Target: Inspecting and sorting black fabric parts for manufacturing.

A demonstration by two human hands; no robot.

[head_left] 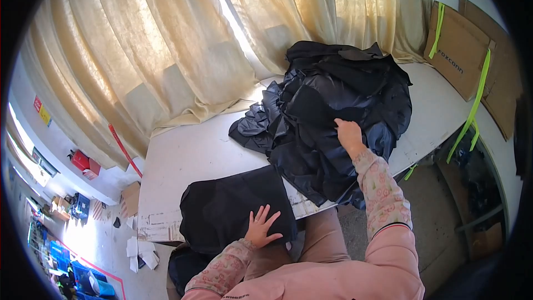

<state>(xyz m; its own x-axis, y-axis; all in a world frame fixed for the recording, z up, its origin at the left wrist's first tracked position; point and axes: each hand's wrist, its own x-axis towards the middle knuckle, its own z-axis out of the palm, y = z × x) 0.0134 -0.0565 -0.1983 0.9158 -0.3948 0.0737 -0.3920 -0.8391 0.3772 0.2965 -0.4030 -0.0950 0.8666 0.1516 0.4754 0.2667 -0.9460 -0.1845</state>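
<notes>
My left hand [261,229] lies flat with fingers spread on a folded or stacked black fabric piece [222,205]. That piece rests at the table's front edge, and its near side hangs slightly over. Farther right, my right hand [350,136] reaches into a big heap of black cloth and shiny black plastic sheeting [366,94]. Its fingers are curled, with the fingertips pinched at a matte black cloth [313,111] on the heap. The exact grip is partly hidden by the hand. Loose crumpled plastic spreads from the heap's left side.
The white table [172,153] has a worn front edge. Beige curtains [166,50] hang behind it. Cardboard sheets [458,50] with bright green straps [478,100] lean at the right. A fire extinguisher [79,159], blue crates [86,278] and paper scraps [141,251] are at the left.
</notes>
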